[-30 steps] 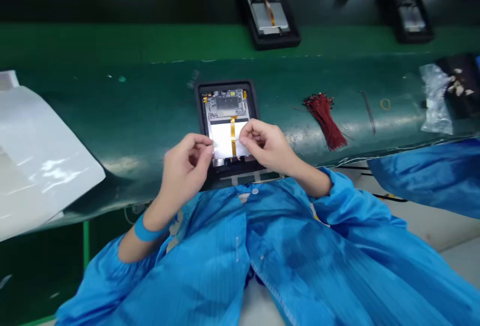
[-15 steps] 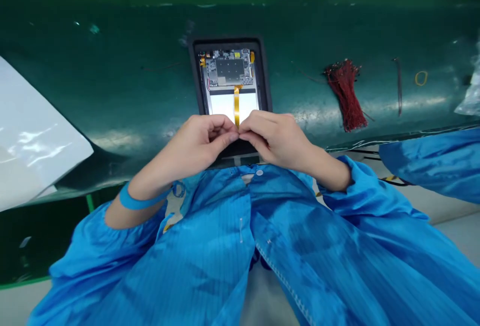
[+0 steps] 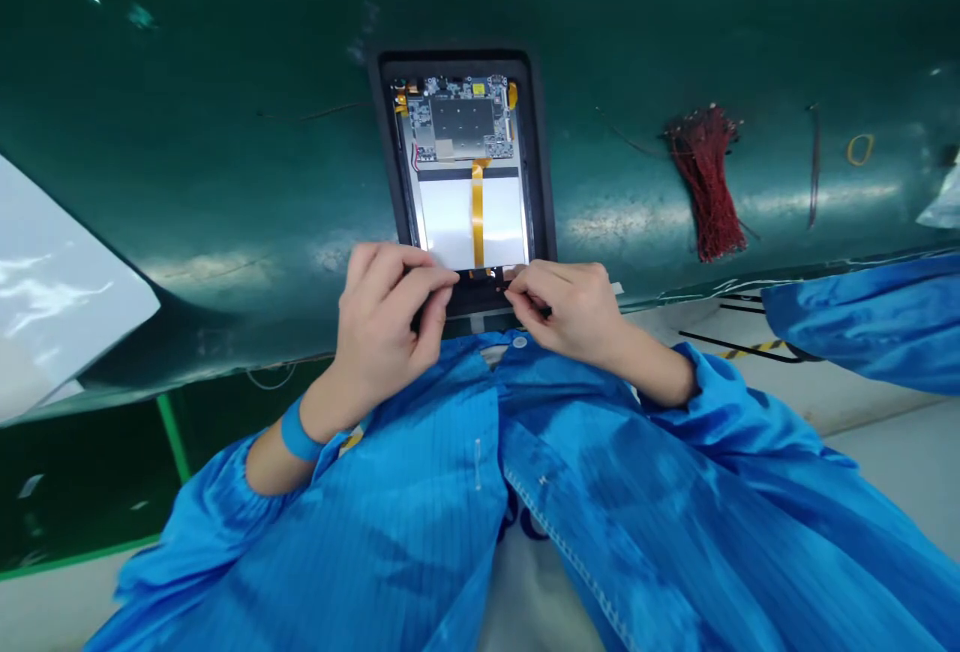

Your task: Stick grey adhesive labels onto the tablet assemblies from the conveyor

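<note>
An opened tablet (image 3: 427, 202) lies in a black holder (image 3: 544, 182) on the green mat, its circuit board (image 3: 461, 122) at the far end. An orange flat ribbon cable (image 3: 478, 212) runs down over the silver-white battery (image 3: 442, 217). At the tablet's lower left corner is my left hand (image 3: 394, 307), thumb and fingers drawn together; what they hold, if anything, is too small to make out. My right hand (image 3: 566, 302) pinches close to the lower right corner, and whatever is between its fingertips cannot be made out. The gap between both hands shows the tablet's dark lower edge.
To the right lie a bundle of dark red wires (image 3: 709, 187), a few thin dark wires (image 3: 814, 167) and a yellow rubber band (image 3: 860, 149). A white sheet (image 3: 67, 282) covers the left side of the mat. Another person's blue sleeve (image 3: 862, 322) shows at far right.
My hands, which met at the lower end of the ribbon cable, have moved apart to either side. The cable's lower end and the tablet's bottom edge now show. The view has shifted slightly.
</note>
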`<state>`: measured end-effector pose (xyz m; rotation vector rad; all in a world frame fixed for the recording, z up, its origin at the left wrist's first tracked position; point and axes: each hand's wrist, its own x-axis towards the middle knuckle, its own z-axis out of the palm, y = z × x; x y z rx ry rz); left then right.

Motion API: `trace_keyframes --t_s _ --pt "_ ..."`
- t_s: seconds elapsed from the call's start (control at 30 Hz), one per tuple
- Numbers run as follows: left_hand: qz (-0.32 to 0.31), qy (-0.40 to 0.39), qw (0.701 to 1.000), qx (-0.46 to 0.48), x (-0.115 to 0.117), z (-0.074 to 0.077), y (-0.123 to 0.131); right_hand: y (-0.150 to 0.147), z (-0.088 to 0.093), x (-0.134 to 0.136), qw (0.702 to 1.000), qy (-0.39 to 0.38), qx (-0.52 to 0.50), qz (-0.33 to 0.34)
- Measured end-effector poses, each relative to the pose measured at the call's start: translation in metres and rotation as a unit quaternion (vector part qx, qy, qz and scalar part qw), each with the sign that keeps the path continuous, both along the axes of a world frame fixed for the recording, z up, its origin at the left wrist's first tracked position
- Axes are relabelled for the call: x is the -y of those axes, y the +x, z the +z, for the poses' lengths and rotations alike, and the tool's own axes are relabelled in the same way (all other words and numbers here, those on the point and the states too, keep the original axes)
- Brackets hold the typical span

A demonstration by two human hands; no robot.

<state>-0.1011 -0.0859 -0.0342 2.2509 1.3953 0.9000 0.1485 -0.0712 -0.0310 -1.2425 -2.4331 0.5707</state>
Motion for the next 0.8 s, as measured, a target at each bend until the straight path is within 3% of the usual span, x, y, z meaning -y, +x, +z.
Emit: trace_keyframes --t_s 0.2,0.6,0.8 --pt "-0.032 0.053 0.998 -0.031 0.008 -0.015 0.006 0.003 0.003 -0.002 0.999 -0.011 0.048 0.021" --pt "-0.066 0.057 0.992 -0.089 0.009 -0.017 0.016 0.0 0.014 -0.011 0.992 -0.041 0.099 0.068" --pt "-0.071 0.101 0.987 -0.106 0.007 -0.013 0.023 -0.002 0.022 -0.014 0.985 -0.057 0.137 0.085"
